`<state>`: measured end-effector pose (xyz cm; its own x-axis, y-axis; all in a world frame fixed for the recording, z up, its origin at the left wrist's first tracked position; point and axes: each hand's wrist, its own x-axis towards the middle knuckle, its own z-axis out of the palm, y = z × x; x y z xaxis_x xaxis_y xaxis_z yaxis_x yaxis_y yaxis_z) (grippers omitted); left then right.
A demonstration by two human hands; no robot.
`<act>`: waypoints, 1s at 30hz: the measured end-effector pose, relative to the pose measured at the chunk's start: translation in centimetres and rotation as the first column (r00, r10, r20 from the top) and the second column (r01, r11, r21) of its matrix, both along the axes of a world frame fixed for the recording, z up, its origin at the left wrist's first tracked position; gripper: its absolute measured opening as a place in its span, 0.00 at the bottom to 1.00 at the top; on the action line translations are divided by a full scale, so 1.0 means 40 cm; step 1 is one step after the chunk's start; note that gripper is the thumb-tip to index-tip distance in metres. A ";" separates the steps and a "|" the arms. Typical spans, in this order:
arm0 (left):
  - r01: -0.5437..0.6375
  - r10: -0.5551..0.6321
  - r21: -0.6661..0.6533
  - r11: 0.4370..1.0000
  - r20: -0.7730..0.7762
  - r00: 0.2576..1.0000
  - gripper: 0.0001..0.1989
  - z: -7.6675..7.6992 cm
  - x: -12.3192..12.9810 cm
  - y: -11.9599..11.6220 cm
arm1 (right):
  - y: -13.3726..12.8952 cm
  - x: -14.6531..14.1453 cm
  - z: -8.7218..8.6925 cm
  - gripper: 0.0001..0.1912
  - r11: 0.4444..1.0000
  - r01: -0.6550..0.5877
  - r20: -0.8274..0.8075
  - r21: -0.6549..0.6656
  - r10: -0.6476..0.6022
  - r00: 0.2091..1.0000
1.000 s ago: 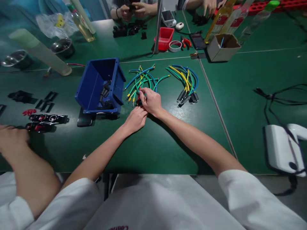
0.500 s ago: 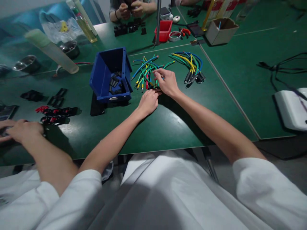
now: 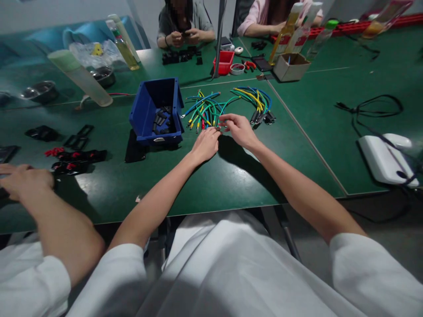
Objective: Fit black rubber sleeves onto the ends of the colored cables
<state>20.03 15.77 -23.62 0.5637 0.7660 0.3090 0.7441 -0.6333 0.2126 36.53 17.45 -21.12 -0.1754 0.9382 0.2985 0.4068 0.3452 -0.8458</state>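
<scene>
My left hand [image 3: 205,144] rests low over the table with its fingers closed around something small and dark, mostly hidden. Just right of it is my right hand [image 3: 243,130], its fingers bent toward the left fingertips; what they pinch is too small to make out. Beyond both hands lies a loose pile of green, blue and yellow wires [image 3: 202,107] with metal end lugs. Farther right, a bundle of similar wires [image 3: 259,97] has black sleeves [image 3: 261,118] on its near ends. A blue bin [image 3: 140,125] to the left holds small black sleeves [image 3: 161,119].
A co-worker's hand [image 3: 28,182] works at the left, near black and red parts [image 3: 77,156]. A flat black object [image 3: 134,147] lies partly beneath the bin. Behind stand a metal pole [image 3: 218,39], a red box [image 3: 225,63] and a carton [image 3: 291,68]. A white device [image 3: 380,160] with cables sits right.
The view has tilted up, showing more of the people opposite. My right hand has shifted slightly right and down, its fingers less tightly curled. My left hand stays almost in place.
</scene>
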 end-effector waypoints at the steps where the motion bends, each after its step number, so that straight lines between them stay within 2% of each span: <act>1: -0.003 0.003 -0.002 1.000 -0.001 1.000 0.20 0.004 0.001 0.000 | -0.009 -0.006 0.000 0.20 0.999 0.025 0.056 0.042 -0.027 0.998; 4: -0.028 0.028 -0.001 1.000 -0.019 0.999 0.18 0.017 0.005 -0.005 | -0.026 -0.023 0.003 0.22 0.991 0.057 0.169 0.120 -0.077 0.983; 8: -0.076 0.075 -0.020 0.997 -0.062 0.995 0.20 0.025 0.011 -0.010 | -0.028 -0.031 0.005 0.23 0.984 0.113 0.300 0.134 -0.150 0.942; 11: -0.127 0.123 -0.054 0.990 -0.071 0.990 0.23 0.016 0.012 -0.004 | -0.032 -0.026 0.008 0.22 0.978 0.168 0.488 0.124 -0.208 0.848; 15: -0.132 0.128 -0.054 0.990 -0.067 0.989 0.24 0.002 0.011 0.005 | -0.045 -0.024 0.021 0.22 0.972 0.218 0.679 0.081 -0.214 0.703; 24: -0.149 0.145 -0.062 0.987 -0.074 0.987 0.26 0.003 0.015 0.005 | -0.057 -0.033 0.037 0.23 0.946 0.252 0.754 0.205 -0.317 0.576; 30: -0.154 0.148 -0.067 0.986 -0.087 0.985 0.27 0.008 0.012 0.002 | -0.082 -0.041 0.069 0.23 0.935 0.185 0.777 0.302 -0.354 0.521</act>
